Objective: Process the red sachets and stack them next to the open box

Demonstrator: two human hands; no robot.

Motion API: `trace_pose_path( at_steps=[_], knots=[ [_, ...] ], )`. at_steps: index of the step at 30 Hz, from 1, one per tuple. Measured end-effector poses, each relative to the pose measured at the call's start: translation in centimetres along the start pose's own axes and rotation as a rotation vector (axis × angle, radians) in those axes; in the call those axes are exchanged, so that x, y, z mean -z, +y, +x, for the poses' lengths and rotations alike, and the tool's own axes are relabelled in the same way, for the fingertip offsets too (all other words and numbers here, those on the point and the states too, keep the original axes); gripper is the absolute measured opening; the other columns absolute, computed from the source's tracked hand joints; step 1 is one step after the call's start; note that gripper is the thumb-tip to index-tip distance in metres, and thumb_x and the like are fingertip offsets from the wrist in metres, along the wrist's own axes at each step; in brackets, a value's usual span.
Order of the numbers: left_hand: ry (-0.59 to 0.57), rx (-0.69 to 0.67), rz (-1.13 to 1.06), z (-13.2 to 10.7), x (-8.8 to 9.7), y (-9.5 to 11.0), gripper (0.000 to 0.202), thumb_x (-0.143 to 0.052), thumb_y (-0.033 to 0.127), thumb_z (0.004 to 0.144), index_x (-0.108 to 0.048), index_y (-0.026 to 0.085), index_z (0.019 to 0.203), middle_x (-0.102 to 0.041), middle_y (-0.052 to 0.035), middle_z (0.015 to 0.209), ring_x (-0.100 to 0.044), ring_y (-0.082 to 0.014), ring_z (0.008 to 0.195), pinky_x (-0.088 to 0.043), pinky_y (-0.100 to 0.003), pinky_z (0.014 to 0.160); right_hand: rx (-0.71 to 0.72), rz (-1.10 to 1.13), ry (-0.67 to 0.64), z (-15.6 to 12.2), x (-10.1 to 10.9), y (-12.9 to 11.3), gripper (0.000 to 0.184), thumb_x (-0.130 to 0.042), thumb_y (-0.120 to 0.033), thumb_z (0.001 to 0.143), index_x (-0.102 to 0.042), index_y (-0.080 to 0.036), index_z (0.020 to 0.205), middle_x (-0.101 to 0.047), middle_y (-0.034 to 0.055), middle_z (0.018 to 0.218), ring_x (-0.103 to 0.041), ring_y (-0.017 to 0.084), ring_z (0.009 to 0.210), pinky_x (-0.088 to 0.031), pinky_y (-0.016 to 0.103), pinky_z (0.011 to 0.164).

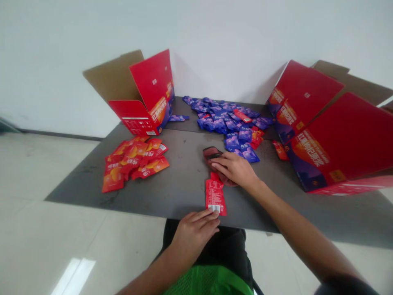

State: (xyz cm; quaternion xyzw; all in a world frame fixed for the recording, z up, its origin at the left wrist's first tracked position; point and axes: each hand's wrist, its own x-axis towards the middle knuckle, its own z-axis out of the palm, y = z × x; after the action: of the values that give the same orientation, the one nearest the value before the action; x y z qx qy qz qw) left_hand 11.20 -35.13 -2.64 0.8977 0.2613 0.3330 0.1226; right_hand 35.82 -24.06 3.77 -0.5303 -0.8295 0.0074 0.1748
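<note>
A red sachet [215, 196] lies back side up near the table's front edge, with its barcode end toward me. My left hand [198, 230] rests its stretched fingertips on that end. My right hand [235, 168] is closed on a crumpled brownish-red cloth [209, 153], at the sachet's far end. The cloth covers part of that end, and a small dark patch shows beside my fingertips. Right of the middle, purple sachets [242, 149] lie just beyond my right hand.
Red sachets [132, 159] are heaped on the left. Across the back of the table spreads a pile of purple sachets [221, 114] with a few red ones. Open red cartons stand at the left [150, 98] and right [331, 139]. A white wall [215, 41] rises behind.
</note>
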Motion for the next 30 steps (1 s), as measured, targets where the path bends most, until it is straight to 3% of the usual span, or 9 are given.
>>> trace_pose_path(
  at_steps=[5, 7, 11, 14, 20, 22, 25, 27, 30],
  knots=[
    [-0.037, 0.138, -0.077, 3.9, 2.0, -1.2, 0.029, -0.051, 0.040, 0.107, -0.073, 0.022, 0.101, -0.077, 0.0003, 0.090, -0.070, -0.0174, 0.085, -0.053, -0.033, 0.082, -0.172, 0.185, 0.315, -6.1, 3.2, -1.5, 0.032, -0.055, -0.040, 0.104, -0.071, -0.031, 0.131, -0.070, 0.0038, 0.113, -0.067, 0.018, 0.099, -0.051, 0.029, 0.090],
    [-0.024, 0.241, 0.001, 5.9, 2.0, -2.2, 0.033, -0.047, 0.039, 0.109, -0.073, 0.021, 0.101, -0.074, -0.0025, 0.091, -0.067, -0.0191, 0.087, -0.053, -0.034, 0.084, -0.244, 0.200, 0.381, -9.2, 3.6, -1.9, 0.030, -0.059, -0.041, 0.102, -0.072, -0.033, 0.128, -0.070, 0.0021, 0.109, -0.068, 0.016, 0.096, -0.052, 0.027, 0.085],
    [-0.081, 0.416, 0.213, 9.2, 0.4, -3.6, 0.044, -0.051, 0.052, 0.104, -0.067, 0.017, 0.125, -0.068, -0.0114, 0.112, -0.062, -0.0270, 0.108, -0.053, -0.040, 0.095, -0.399, 0.208, 0.427, -14.8, 2.4, -1.8, 0.032, -0.062, -0.049, 0.098, -0.075, -0.033, 0.122, -0.071, 0.0013, 0.104, -0.069, 0.016, 0.090, -0.052, 0.025, 0.077],
    [-0.190, 0.506, 0.248, 10.7, -0.6, -3.5, 0.054, -0.053, 0.062, 0.100, -0.068, 0.015, 0.123, -0.064, -0.0134, 0.112, -0.062, -0.0298, 0.109, -0.053, -0.042, 0.095, -0.499, 0.216, 0.434, -17.6, 0.7, -1.5, 0.039, -0.061, -0.058, 0.096, -0.077, -0.032, 0.120, -0.072, 0.0016, 0.104, -0.070, 0.018, 0.091, -0.052, 0.027, 0.078],
    [-0.343, 0.627, 0.015, 11.9, -0.8, -3.7, 0.048, -0.072, 0.049, 0.092, -0.066, 0.012, 0.122, -0.066, -0.0166, 0.116, -0.067, -0.0321, 0.107, -0.053, -0.041, 0.091, -0.616, 0.303, 0.524, -19.1, -0.9, -1.4, 0.048, -0.060, -0.066, 0.092, -0.078, -0.028, 0.117, -0.074, 0.0029, 0.110, -0.069, 0.022, 0.098, -0.050, 0.032, 0.090],
    [-0.355, 0.619, -0.066, 12.1, -0.6, -4.5, 0.049, -0.078, 0.047, 0.087, -0.067, 0.013, 0.121, -0.069, -0.0135, 0.112, -0.069, -0.0289, 0.102, -0.053, -0.035, 0.086, -0.634, 0.311, 0.521, -19.0, -1.0, -1.5, 0.049, -0.060, -0.067, 0.092, -0.078, -0.029, 0.117, -0.074, 0.0025, 0.109, -0.069, 0.022, 0.096, -0.049, 0.031, 0.087],
    [-0.383, 0.585, -0.223, 12.5, 0.2, -5.4, 0.040, -0.080, 0.047, 0.083, -0.073, 0.016, 0.107, -0.073, -0.0042, 0.089, -0.070, -0.0215, 0.081, -0.051, -0.028, 0.071, -0.643, 0.328, 0.514, -19.0, -1.1, -1.4, 0.049, -0.060, -0.068, 0.091, -0.078, -0.030, 0.117, -0.073, 0.0015, 0.109, -0.069, 0.021, 0.096, -0.049, 0.030, 0.085],
    [-0.372, 0.557, -0.311, 12.7, 1.4, -5.3, 0.034, -0.071, 0.047, 0.092, -0.074, 0.016, 0.104, -0.073, -0.0021, 0.085, -0.069, -0.0182, 0.075, -0.050, -0.025, 0.067, -0.638, 0.342, 0.506, -19.0, -1.2, -1.3, 0.048, -0.060, -0.067, 0.092, -0.078, -0.030, 0.117, -0.073, 0.0017, 0.110, -0.069, 0.021, 0.098, -0.049, 0.030, 0.086],
    [-0.218, 0.439, -0.403, 12.6, 3.7, -4.2, 0.033, -0.060, 0.045, 0.101, -0.076, 0.018, 0.112, -0.072, -0.0048, 0.099, -0.068, -0.0177, 0.091, -0.050, -0.026, 0.080, -0.624, 0.354, 0.502, -18.9, -1.2, -1.2, 0.047, -0.060, -0.065, 0.093, -0.077, -0.029, 0.117, -0.073, 0.0029, 0.111, -0.069, 0.021, 0.098, -0.050, 0.031, 0.087]
  ],
)
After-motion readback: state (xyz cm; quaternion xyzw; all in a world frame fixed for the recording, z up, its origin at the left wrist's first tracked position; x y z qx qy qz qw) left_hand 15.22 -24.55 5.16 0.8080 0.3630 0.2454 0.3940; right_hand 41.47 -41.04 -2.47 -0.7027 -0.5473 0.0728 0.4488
